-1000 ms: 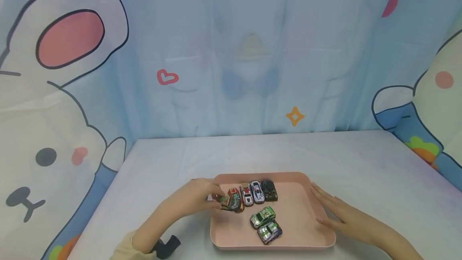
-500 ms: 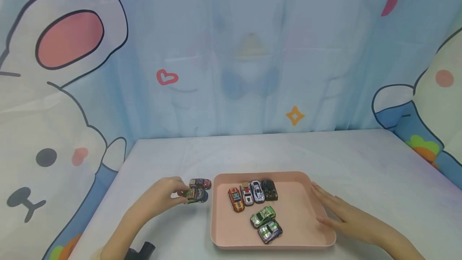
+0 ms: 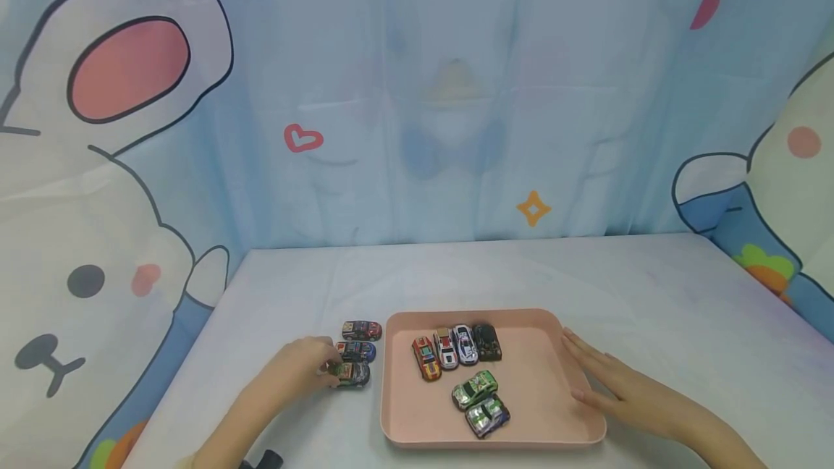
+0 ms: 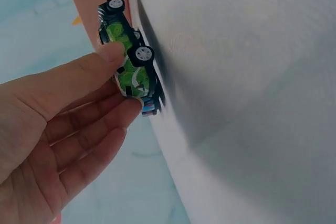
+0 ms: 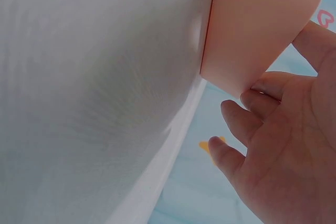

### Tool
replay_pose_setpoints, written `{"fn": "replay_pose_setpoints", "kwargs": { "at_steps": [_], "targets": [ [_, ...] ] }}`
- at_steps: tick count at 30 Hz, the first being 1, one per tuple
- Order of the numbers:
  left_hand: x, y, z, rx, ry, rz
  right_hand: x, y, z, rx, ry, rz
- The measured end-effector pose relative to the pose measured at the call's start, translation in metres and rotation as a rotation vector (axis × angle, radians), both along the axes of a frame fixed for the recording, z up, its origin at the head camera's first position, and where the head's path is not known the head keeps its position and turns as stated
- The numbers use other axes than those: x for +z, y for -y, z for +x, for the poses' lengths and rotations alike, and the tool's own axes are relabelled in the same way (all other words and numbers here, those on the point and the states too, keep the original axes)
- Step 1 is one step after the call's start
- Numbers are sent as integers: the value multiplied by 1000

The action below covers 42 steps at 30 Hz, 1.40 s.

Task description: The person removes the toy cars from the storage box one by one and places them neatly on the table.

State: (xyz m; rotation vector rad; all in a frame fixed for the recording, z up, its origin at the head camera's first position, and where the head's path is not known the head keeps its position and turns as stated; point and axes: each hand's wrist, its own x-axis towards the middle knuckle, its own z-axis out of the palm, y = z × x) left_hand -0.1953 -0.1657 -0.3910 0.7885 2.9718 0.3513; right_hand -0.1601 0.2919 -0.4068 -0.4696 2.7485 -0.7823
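Note:
My left hand point(image 3: 287, 378) pinches a green and black toy car point(image 3: 352, 375) between thumb and fingers, left of the pink tray point(image 3: 534, 436). In the left wrist view, the green side and white-hubbed wheels of this toy car point(image 4: 128, 59) show close over the white cloth. Behind it, a blue toy car point(image 3: 356, 351) and a dark red one point(image 3: 361, 331) are lined up in a column on the table. My right hand point(image 3: 641, 400) rests with extended fingers against the tray's right rim. The right wrist view shows its fingertips at the tray's outer wall point(image 5: 252, 30).
Inside the tray, an orange-red car point(image 3: 426, 360), a red-white car point(image 3: 446, 349), a white-blue car point(image 3: 465, 345) and a black car point(image 3: 486, 342) form a row. Nearer the front lie a green car point(image 3: 475, 391) and a green-silver car point(image 3: 487, 417). A printed curtain point(image 3: 417, 93) hangs behind the table.
My left hand has carried the car leftward from over the tray's left edge, then lowered it nearer me, in front of the blue car, which now shows. The right hand stays at the rim.

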Motion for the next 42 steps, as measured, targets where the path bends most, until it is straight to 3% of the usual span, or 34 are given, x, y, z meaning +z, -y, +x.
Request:
{"fn": "replay_pose_setpoints", "kwargs": {
  "at_steps": [18, 24, 31, 34, 42],
  "targets": [
    [-2, -12, 0, 54, 3, -48, 1, -1, 0, 1, -20, -3],
    [0, -11, 2, 47, 1, -23, 1, -1, 1, 3, -25, -15],
    [6, 3, 2, 108, -99, 110, 1, -1, 1, 0, -20, -5],
    [5, 8, -3, 136, -137, 116, 1, -2, 1, 3, -15, -11],
    [-4, 4, -15, 123, -32, 100, 1, -3, 1, 15, -10, -21]
  ]
}}
